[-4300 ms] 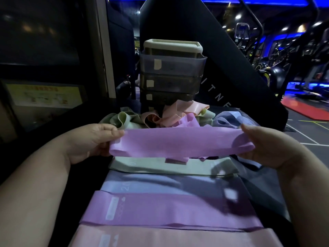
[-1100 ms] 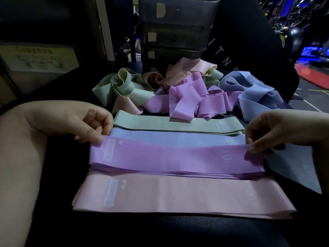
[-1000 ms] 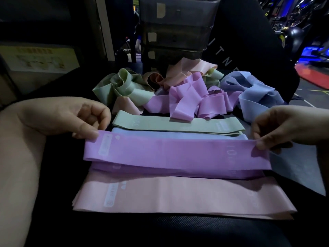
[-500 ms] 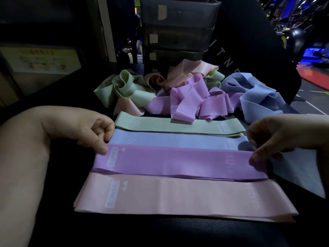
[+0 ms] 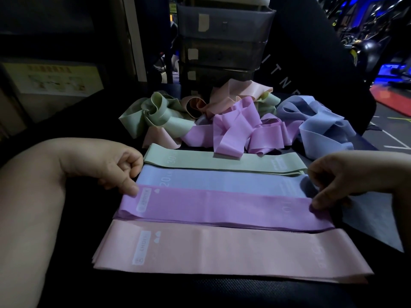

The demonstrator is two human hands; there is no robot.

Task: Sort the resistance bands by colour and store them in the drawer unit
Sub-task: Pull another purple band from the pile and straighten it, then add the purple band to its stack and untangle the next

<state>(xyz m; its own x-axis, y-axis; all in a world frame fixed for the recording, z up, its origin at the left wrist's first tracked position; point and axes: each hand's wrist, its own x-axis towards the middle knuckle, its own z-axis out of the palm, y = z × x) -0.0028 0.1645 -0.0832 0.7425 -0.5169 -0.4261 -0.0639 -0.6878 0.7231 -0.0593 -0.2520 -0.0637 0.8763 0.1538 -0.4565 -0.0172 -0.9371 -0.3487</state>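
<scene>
Flat sage-green band (image 5: 222,162) with white print, pale blue band (image 5: 222,182) likewise, purple band (image 5: 222,207) with white label patch, pale pink band (image 5: 222,250) with white hearts, tangled heap (image 5: 233,125) in green, peach, purple, blue, smoky grey drawer unit (image 5: 222,52) with cream tags, black tabletop (image 5: 222,294).

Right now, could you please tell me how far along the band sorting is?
Done: green stack, blue stack and pink stack lie flat. In hand: the left hand and right hand hold the ends of a purple band atop its stack. Left: the tangled heap behind, and moving everything into the drawer unit, apparently closed.
</scene>
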